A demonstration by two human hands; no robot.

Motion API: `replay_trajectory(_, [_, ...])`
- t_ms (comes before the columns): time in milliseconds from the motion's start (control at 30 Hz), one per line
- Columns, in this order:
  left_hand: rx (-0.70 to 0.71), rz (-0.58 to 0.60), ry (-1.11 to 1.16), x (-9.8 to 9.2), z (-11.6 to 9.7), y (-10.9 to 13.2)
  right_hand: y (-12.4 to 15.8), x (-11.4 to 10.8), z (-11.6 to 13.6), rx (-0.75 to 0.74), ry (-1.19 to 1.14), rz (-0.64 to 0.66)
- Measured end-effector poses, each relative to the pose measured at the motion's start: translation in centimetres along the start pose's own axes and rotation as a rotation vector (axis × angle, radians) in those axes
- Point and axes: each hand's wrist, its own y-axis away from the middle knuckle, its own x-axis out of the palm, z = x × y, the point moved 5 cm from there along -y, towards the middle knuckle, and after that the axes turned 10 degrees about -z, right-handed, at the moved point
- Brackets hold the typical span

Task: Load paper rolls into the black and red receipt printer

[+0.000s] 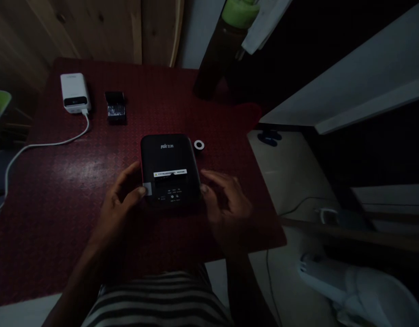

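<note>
A black box-shaped device (168, 159) with a white logo and a yellow-white warning label sits on the dark red table (59, 190). My left hand (122, 197) curls around its near left corner, thumb by a small grey tab. My right hand (223, 197) rests at its right side, fingers bent and touching the edge. A small white ring (199, 145) lies just right of the device's far corner.
A white power bank (75, 93) with a white cable (42, 145) sits at the far left. Beside it lies a small black gadget (115, 107). A dark bottle with a green cap (226, 45) stands at the back. The table's right edge drops to the floor.
</note>
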Motion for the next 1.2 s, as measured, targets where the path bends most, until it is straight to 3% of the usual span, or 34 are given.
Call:
replay_trajectory(133, [0.013, 0.012, -0.051, 0.2, -0.2, 0.4, 3.3, 0.0, -2.6, 0.214, 0.05, 0.054])
replay_trajectory(233, [0.002, -0.022, -0.067, 0.4, -0.4, 0.4, 5.2, 0.8, -2.9, 0.286, -0.014, 0.137])
replay_trajectory(367, [-0.028, -0.048, -0.053, 0.6, -0.5, 0.4, 5.6, 1.4, -2.8, 0.343, -0.056, 0.177])
replay_trajectory(600, [-0.095, -0.09, -0.011, 1.0, -0.5, 0.7, 4.8, 1.4, -3.4, 0.298, -0.058, 0.217])
replay_trajectory(1000, [-0.068, -0.09, -0.065, 1.0, -0.5, 0.4, 4.7, 1.3, -3.4, 0.305, -0.06, 0.213])
replay_trajectory(1200, [-0.006, -0.041, -0.024, 0.8, 0.6, 0.1, 1.4, -0.5, -2.2, 0.16, 0.05, 0.186])
